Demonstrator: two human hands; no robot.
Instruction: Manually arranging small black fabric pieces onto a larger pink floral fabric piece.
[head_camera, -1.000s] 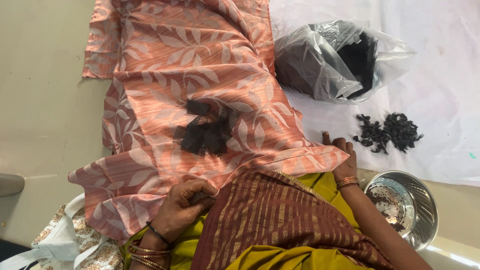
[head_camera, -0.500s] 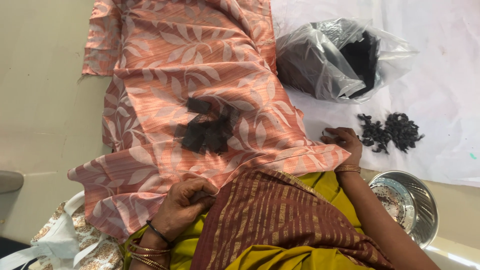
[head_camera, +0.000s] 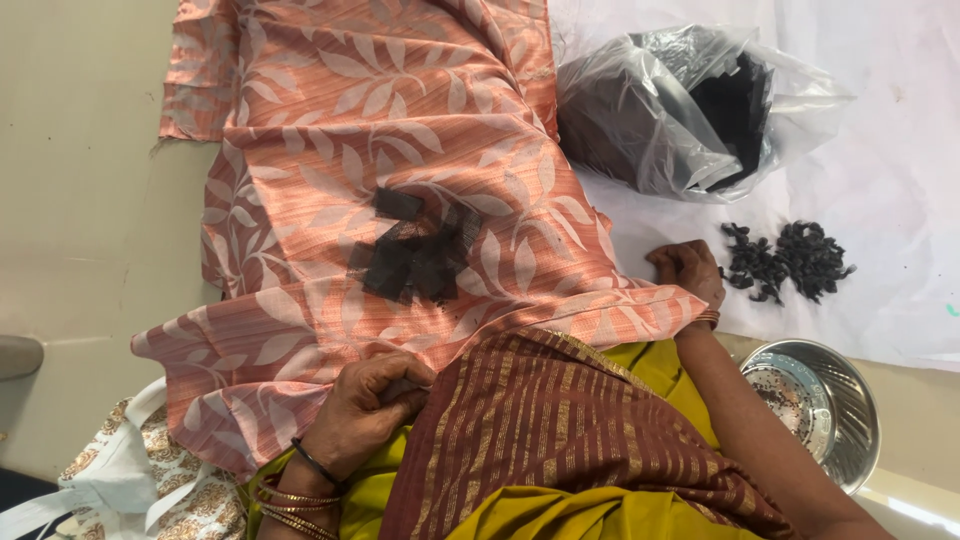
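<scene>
The left hand (head_camera: 365, 405) pinches the edge of the peach leaf-patterned cloth (head_camera: 390, 150) with bent fingers. The right hand (head_camera: 688, 270) rests loosely curled on the white sheet (head_camera: 900, 200), holding nothing, just beside the pile of small black pieces (head_camera: 785, 262). Black net scraps (head_camera: 415, 255) lie on the cloth.

Salmon-pink cloth (head_camera: 380, 130) with pale leaf pattern, black net pieces (head_camera: 415, 255) at centre, maroon gold-striped fabric (head_camera: 540, 420) over mustard-yellow garment (head_camera: 640, 365), black bits (head_camera: 790, 262) on white sheet (head_camera: 900, 180) right
</scene>
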